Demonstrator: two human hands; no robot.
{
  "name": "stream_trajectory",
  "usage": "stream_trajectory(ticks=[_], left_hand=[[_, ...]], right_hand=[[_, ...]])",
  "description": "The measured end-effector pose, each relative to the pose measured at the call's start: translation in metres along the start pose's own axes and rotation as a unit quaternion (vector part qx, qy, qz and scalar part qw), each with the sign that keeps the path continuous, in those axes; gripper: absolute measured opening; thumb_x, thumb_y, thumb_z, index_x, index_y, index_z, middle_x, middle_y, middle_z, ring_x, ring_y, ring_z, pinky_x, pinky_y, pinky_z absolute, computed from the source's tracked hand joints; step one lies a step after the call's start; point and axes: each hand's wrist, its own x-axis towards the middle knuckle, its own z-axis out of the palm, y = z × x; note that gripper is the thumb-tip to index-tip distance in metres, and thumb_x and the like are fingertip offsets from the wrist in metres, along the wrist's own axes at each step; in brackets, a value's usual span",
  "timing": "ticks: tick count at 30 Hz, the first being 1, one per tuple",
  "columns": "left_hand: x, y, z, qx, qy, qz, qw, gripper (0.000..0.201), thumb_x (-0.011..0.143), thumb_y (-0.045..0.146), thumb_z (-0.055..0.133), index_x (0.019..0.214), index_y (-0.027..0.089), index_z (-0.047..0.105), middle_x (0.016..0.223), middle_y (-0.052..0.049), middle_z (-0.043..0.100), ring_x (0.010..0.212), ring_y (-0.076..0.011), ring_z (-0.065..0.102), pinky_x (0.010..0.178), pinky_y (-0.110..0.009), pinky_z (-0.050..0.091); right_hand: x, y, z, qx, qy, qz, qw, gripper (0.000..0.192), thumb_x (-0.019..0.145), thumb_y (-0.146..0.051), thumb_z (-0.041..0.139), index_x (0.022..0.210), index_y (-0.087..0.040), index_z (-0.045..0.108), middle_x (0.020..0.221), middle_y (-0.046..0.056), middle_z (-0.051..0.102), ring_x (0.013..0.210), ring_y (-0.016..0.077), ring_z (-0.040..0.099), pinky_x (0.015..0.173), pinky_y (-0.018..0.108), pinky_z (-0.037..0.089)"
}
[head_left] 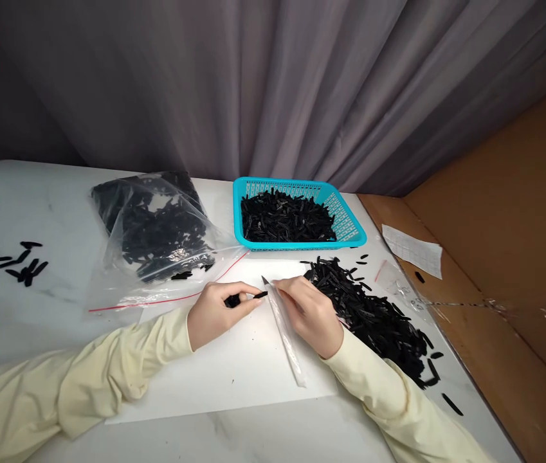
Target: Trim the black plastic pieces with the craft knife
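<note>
My left hand (219,312) pinches a small black strip (261,295) between thumb and forefinger, and more black pieces (233,300) show inside its curled fingers. A slim knife (288,341) with a pointed dark blade and a pale wrapped handle is gripped in my right hand (307,312). Its tip lies just up and to the right of the strip's end, apart from it. Both hands are above a white sheet (195,379) on the table. Right of my right hand spreads a loose heap of black strips (369,321).
Behind the hands stands a blue basket (301,245) holding many black strips. A clear zip bag (157,231) of black pieces lies at the left back, with several loose strips (24,263) farther left. Cardboard (509,257) and a paper slip (412,249) border the right side.
</note>
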Motion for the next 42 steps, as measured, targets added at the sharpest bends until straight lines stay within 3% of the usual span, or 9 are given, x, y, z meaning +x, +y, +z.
stream_trajectory(ticks=[4,12,20,31,42], left_hand=[[-0.001,-0.003,0.001,0.043,-0.021,0.023,0.999,0.013,0.074,0.023,0.061,0.076,0.015,0.071,0.061,0.000,0.060,0.056,-0.0105,0.050,0.056,-0.020,0.041],[-0.003,-0.004,0.000,0.070,-0.050,0.117,0.989,0.013,0.076,0.018,0.058,0.077,0.014,0.070,0.057,0.000,0.062,0.052,-0.0101,0.051,0.055,-0.019,0.043],[-0.004,-0.003,0.000,0.062,-0.011,0.105,0.992,0.016,0.073,0.023,0.063,0.083,0.012,0.072,0.064,-0.003,0.068,0.055,-0.0125,0.058,0.056,-0.021,0.048],[-0.005,0.000,-0.001,0.019,-0.025,0.114,0.993,0.018,0.078,0.020,0.059,0.089,0.015,0.072,0.089,-0.006,0.072,0.077,-0.0174,0.067,0.070,-0.023,0.052],[-0.006,0.000,0.000,0.027,-0.019,0.144,0.989,0.017,0.078,0.015,0.059,0.089,0.013,0.072,0.088,-0.006,0.072,0.076,-0.0166,0.067,0.070,-0.021,0.053]], right_hand=[[-0.003,-0.014,0.001,0.077,-0.005,0.097,0.992,0.010,0.089,-0.025,0.043,0.087,-0.019,0.052,0.077,0.005,0.060,0.063,0.0143,0.054,0.057,0.026,0.042],[-0.003,-0.019,0.010,0.125,-0.085,0.131,0.980,0.026,0.093,-0.030,0.030,0.072,-0.021,0.042,0.061,-0.001,0.044,0.054,0.0124,0.042,0.055,0.025,0.033],[-0.004,-0.014,0.011,0.284,-0.043,0.224,0.931,0.033,0.092,-0.040,0.033,0.067,-0.020,0.043,0.050,-0.005,0.039,0.046,0.0097,0.035,0.049,0.024,0.029],[-0.005,-0.015,0.010,0.310,-0.043,0.222,0.923,0.033,0.089,-0.046,0.037,0.070,-0.020,0.046,0.054,-0.004,0.046,0.044,0.0096,0.033,0.047,0.025,0.027],[-0.008,-0.013,0.007,0.334,-0.059,0.195,0.920,0.030,0.091,-0.041,0.035,0.071,-0.020,0.046,0.056,-0.003,0.045,0.047,0.0100,0.034,0.050,0.025,0.028]])
